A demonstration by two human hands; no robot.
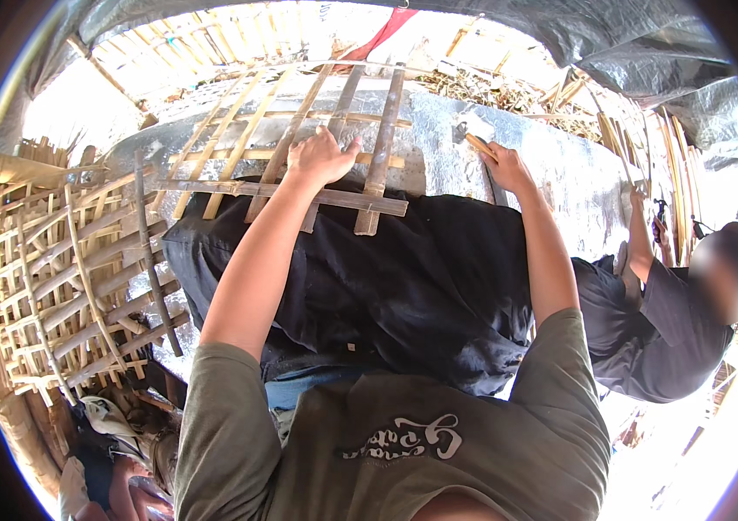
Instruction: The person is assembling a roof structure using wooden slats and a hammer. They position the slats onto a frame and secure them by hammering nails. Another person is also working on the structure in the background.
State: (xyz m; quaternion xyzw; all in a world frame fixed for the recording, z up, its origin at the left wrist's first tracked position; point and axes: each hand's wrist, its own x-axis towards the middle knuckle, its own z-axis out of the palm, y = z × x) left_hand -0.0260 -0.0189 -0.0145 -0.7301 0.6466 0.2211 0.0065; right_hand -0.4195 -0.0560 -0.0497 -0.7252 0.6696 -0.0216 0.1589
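A bamboo lattice panel (376, 165) of long slats nailed or laid across cross strips rests in front of me, its near end over the dark cloth on my lap. My left hand (321, 159) is on its middle slats, fingers curled down and thumb out to the right. To the right of the panel, my right hand (510, 168) is closed around a wooden-handled tool (478, 146). The handle's light end sticks out toward the upper left. A dark flat strip shows below that hand; whether it belongs to the tool I cannot tell.
Finished-looking lattice panels (82, 278) are stacked at the left. A shiny grey sheet (447, 165) lies under the work. At the right sits another person (664, 321) in dark clothes, holding a hammer (661, 213). Bamboo scraps (499, 94) are piled at the back.
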